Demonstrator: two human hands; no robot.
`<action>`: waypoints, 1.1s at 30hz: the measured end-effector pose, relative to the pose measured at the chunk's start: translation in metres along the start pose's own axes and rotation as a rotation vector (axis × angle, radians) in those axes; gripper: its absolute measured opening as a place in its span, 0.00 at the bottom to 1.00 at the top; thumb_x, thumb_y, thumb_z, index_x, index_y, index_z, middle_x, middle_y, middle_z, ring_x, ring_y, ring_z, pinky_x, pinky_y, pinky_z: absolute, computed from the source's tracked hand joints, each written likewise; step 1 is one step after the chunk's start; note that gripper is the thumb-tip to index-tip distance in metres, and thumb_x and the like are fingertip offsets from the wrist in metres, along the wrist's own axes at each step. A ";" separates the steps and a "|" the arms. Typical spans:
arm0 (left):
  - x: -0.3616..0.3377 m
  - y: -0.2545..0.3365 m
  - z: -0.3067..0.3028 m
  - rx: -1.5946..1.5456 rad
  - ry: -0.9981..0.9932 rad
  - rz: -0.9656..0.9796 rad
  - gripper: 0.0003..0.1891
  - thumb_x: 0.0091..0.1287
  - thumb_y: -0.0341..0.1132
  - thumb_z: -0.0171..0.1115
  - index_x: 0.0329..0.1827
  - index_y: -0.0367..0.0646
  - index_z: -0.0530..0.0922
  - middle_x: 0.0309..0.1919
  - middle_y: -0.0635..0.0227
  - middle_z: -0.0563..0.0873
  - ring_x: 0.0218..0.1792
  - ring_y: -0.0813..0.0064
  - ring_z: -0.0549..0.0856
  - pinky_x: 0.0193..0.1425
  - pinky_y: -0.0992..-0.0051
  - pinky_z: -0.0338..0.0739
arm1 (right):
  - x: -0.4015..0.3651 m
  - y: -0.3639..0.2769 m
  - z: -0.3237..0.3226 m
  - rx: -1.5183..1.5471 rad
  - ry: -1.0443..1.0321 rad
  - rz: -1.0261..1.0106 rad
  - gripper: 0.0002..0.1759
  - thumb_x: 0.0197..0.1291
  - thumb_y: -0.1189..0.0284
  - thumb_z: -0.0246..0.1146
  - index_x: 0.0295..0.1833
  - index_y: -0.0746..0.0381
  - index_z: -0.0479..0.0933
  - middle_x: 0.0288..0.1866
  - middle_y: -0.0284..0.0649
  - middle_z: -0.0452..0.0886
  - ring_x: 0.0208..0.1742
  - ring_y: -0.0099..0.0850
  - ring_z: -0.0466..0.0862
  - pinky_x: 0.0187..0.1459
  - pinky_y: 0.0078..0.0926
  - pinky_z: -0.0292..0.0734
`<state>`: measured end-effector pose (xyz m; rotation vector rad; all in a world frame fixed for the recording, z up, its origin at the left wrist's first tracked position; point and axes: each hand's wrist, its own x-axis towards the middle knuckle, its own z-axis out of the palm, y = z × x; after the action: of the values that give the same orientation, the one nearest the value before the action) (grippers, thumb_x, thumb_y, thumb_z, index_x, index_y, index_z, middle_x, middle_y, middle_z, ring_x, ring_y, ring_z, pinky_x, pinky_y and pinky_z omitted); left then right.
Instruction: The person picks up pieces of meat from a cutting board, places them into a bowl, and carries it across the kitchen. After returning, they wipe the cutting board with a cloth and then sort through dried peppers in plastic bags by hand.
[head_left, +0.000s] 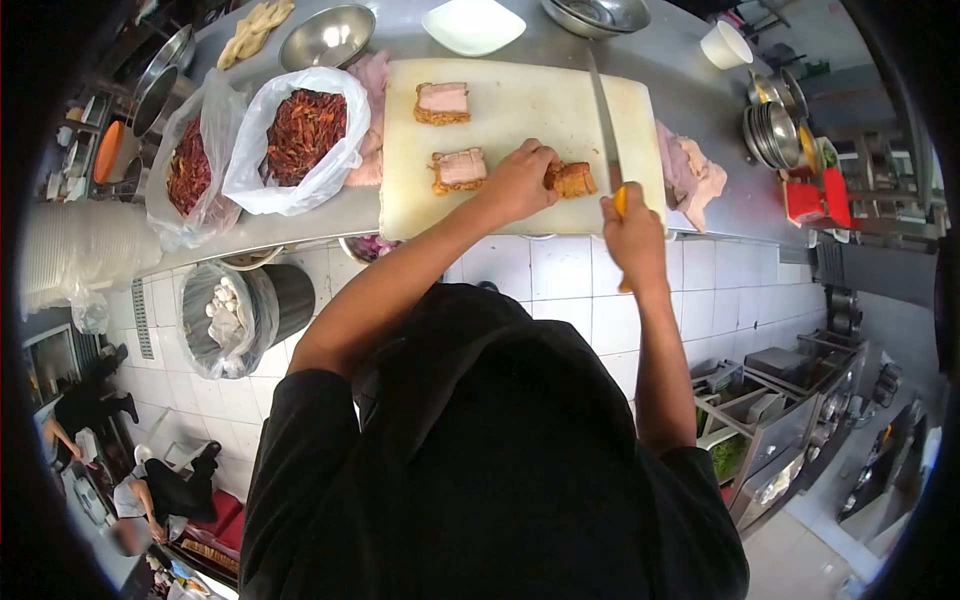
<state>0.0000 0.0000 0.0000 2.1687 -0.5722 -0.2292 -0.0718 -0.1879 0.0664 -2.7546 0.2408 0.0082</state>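
Note:
On a white cutting board [520, 95], my left hand [520, 183] is closed on a browned piece of pork belly [574, 181], its fingers curled over the left end. My right hand [634, 235] grips the yellow handle of a long knife [605, 115]. The blade points away from me over the board, just right of that piece and apart from it. Two more pieces, a far pork belly piece [442, 101] and a nearer pork belly piece [459, 169], lie at the left with pale cut faces and brown crust.
Plastic bags of dried red chillies [306, 135] stand left of the board. Pinkish cloths [690, 175] stick out beneath it. Behind are a steel bowl [327, 38], a white dish [473, 25] and a white cup [726, 46]. A lined bin [228, 320] stands on the floor; a person sits at lower left.

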 end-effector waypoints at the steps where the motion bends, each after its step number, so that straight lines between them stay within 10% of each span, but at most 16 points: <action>1: -0.003 0.003 -0.004 -0.017 0.010 -0.025 0.28 0.53 0.32 0.70 0.60 0.38 0.76 0.57 0.51 0.74 0.57 0.50 0.80 0.62 0.62 0.77 | 0.004 0.000 -0.004 -0.084 0.022 0.022 0.14 0.66 0.67 0.61 0.53 0.60 0.70 0.35 0.60 0.84 0.38 0.60 0.84 0.42 0.59 0.77; 10: -0.011 0.013 0.026 0.113 0.247 -0.066 0.29 0.50 0.29 0.73 0.58 0.36 0.76 0.56 0.53 0.75 0.55 0.52 0.81 0.60 0.62 0.78 | 0.032 0.034 0.025 0.028 0.262 -0.391 0.28 0.48 0.83 0.63 0.60 0.66 0.76 0.45 0.57 0.79 0.50 0.55 0.78 0.53 0.47 0.74; 22: -0.031 0.017 -0.017 0.002 0.476 0.002 0.24 0.50 0.19 0.67 0.53 0.36 0.74 0.48 0.48 0.77 0.48 0.45 0.81 0.54 0.58 0.79 | 0.031 -0.040 0.059 0.492 0.145 -0.305 0.28 0.47 0.85 0.62 0.59 0.67 0.77 0.50 0.54 0.80 0.52 0.53 0.80 0.57 0.43 0.76; 28: -0.067 -0.003 -0.070 0.086 0.516 -0.157 0.28 0.51 0.23 0.73 0.57 0.37 0.74 0.47 0.56 0.81 0.40 0.65 0.85 0.46 0.68 0.83 | 0.036 -0.098 0.078 0.633 0.079 -0.377 0.25 0.50 0.88 0.57 0.57 0.66 0.77 0.45 0.50 0.85 0.43 0.43 0.86 0.48 0.34 0.82; 33: -0.080 -0.027 -0.065 0.092 0.503 -0.120 0.31 0.45 0.20 0.72 0.56 0.39 0.72 0.47 0.52 0.78 0.49 0.51 0.80 0.55 0.60 0.79 | 0.031 -0.102 0.098 0.492 -0.072 -0.377 0.29 0.47 0.86 0.61 0.60 0.64 0.75 0.53 0.52 0.81 0.54 0.47 0.82 0.56 0.38 0.78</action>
<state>-0.0381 0.0983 0.0155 2.2366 -0.1681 0.2808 -0.0213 -0.0643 0.0117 -2.2624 -0.2655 -0.0454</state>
